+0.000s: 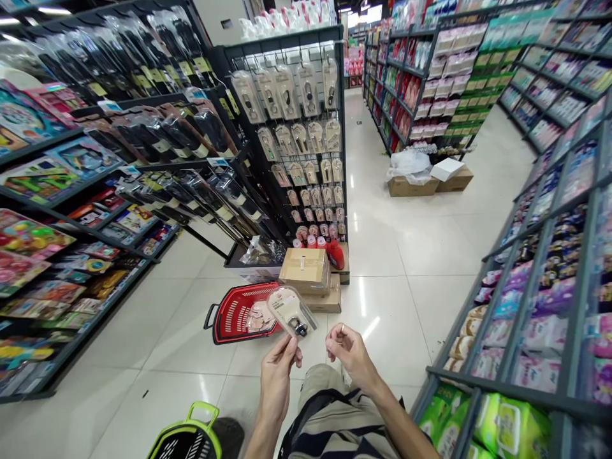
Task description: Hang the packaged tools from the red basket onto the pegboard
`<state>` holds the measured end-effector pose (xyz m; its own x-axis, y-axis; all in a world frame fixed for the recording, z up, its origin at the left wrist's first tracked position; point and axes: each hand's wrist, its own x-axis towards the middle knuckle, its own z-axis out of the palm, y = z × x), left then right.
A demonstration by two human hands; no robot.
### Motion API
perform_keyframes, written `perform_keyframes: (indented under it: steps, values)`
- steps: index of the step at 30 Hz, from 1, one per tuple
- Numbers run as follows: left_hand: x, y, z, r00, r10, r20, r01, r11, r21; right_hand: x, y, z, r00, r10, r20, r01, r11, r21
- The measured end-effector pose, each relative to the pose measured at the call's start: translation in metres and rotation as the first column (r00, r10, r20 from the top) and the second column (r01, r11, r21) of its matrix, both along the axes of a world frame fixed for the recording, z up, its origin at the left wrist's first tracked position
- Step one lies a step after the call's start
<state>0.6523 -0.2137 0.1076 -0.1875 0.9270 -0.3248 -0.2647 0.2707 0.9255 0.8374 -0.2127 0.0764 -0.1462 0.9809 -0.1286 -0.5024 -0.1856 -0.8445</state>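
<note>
- Striped shirt [344,440] nearest, below the hands.
- Red basket [234,315] on floor; packet [285,308] held up, overlapping its right edge in view.
- Left hand [281,364]: thumb and fingers pinch packet's near edge.
- Right hand [351,354]: fingers loosely curled, nothing seen held.
- Packet: likely light, stiffish, slick; edge pinch suits. Long axis slants far-left to near-right, dark item [300,326] at near end.
</note>
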Motion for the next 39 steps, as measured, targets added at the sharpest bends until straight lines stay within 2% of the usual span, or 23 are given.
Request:
perform_keyframes:
  steps: [3,7,15,21,25,32,39]
  values:
    - [0.005,0.001,0.001,0.998,-0.056,-0.021,0.056,0.998,-0.004,0.0,-0.003,0.002,1.0,0.011,0.014,-0.011,1.0,-0.002]
    - [0.009,-0.001,0.001,0.997,-0.073,-0.037,0.072,0.997,-0.021,0.0,-0.004,0.003,1.0,0.013,0.006,-0.013,1.0,0.007]
    - [0.001,-0.008,-0.003,0.986,-0.144,-0.086,0.142,0.99,-0.021,-0.007,-0.001,-0.001,0.999,0.039,0.033,-0.039,0.999,0.016]
    - [0.001,-0.009,-0.002,0.988,-0.124,-0.088,0.125,0.992,0.003,-0.011,-0.002,-0.004,0.999,-0.012,0.048,0.01,0.999,0.037]
    - [0.0,-0.009,0.001,0.994,-0.09,-0.06,0.087,0.995,-0.055,-0.012,0.0,-0.009,0.999,-0.031,0.033,0.03,0.999,0.039]
    - [-0.004,-0.009,0.007,0.987,-0.136,-0.082,0.131,0.989,-0.062,-0.013,-0.001,-0.007,0.997,-0.035,0.065,0.032,0.999,0.041]
    - [-0.009,-0.008,-0.002,0.984,-0.17,-0.055,0.168,0.985,-0.038,-0.011,-0.008,-0.006,0.992,0.082,0.099,-0.088,0.994,0.06]
